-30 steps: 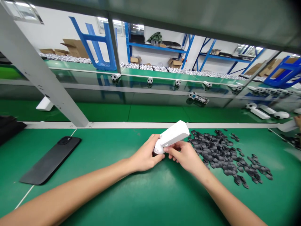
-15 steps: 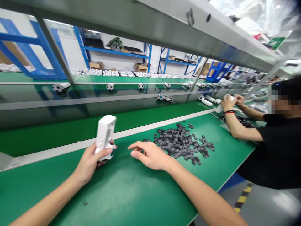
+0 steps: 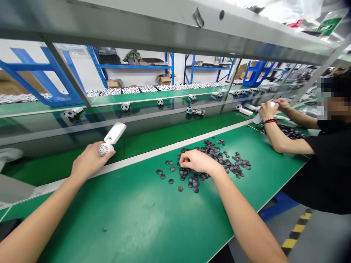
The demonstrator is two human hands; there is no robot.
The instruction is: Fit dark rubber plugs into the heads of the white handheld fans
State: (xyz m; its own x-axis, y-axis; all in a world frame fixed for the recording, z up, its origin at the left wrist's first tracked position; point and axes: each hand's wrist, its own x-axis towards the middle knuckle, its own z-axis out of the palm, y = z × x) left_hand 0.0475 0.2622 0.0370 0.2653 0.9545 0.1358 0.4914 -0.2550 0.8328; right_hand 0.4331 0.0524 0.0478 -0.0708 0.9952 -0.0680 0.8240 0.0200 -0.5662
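Observation:
A white device with a football-patterned ball end (image 3: 106, 149) is gripped in my left hand (image 3: 89, 160), out over the dark green belt beyond the bench edge. Its flat white body slants up to the right, and the ball shows a white lattice on this side. My right hand (image 3: 196, 161) is at the left part of a heap of black pentagon pieces (image 3: 211, 149). Its fingers are curled in, and whatever they may hold is hidden. Several loose black pieces (image 3: 171, 181) lie around and below the right fingertips.
A co-worker's hands (image 3: 270, 109) hold a white part at the right. More football devices (image 3: 195, 111) lie on the belt (image 3: 153, 126). A pale rail (image 3: 175, 144) borders the green bench (image 3: 131, 219). Overhead runs a grey metal beam (image 3: 164, 29).
My left hand has carried the device left and away from me, past the rail, turning it. My right hand has moved right, onto the black pieces, and several now lie scattered left of the heap.

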